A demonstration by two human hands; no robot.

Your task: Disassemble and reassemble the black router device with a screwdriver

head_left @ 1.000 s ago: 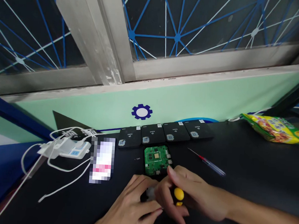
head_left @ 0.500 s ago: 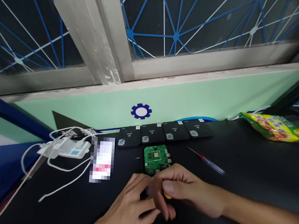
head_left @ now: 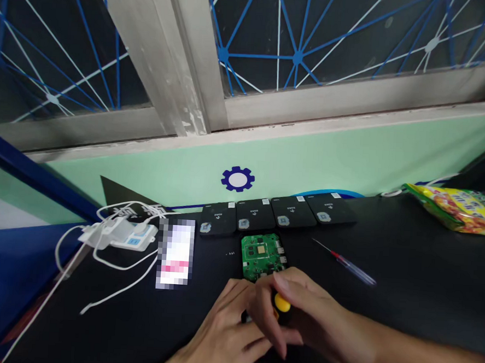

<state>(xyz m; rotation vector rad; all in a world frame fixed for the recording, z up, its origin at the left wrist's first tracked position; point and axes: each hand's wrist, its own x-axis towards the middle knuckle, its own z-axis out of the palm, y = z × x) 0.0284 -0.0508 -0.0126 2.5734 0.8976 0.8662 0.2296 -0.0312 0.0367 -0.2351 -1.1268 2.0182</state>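
Note:
My right hand (head_left: 300, 311) is closed around a screwdriver (head_left: 282, 303) with a yellow and black handle. The yellow end points up between thumb and fingers; its tip is hidden below. My left hand (head_left: 233, 326) lies low beside it, fingers bent inward and partly behind the right hand. A small greyish bit shows between the hands, too covered to name. Just beyond them lies a green circuit board (head_left: 258, 253) in a black case, its near edge hidden by my fingers.
Several flat black boxes (head_left: 257, 215) line the wall. A red-and-clear screwdriver (head_left: 350, 265) lies to the right, near a yellow-green snack bag (head_left: 458, 208). Tiny screws (head_left: 230, 253) sit left of the board. A lit phone (head_left: 176, 254), power strip (head_left: 136, 235) and white cables (head_left: 116, 289) occupy the left.
My right thumb has lifted and the hand has turned, so more of the yellow and black handle shows. The left hand stays low beside it. The whole view has shifted slightly.

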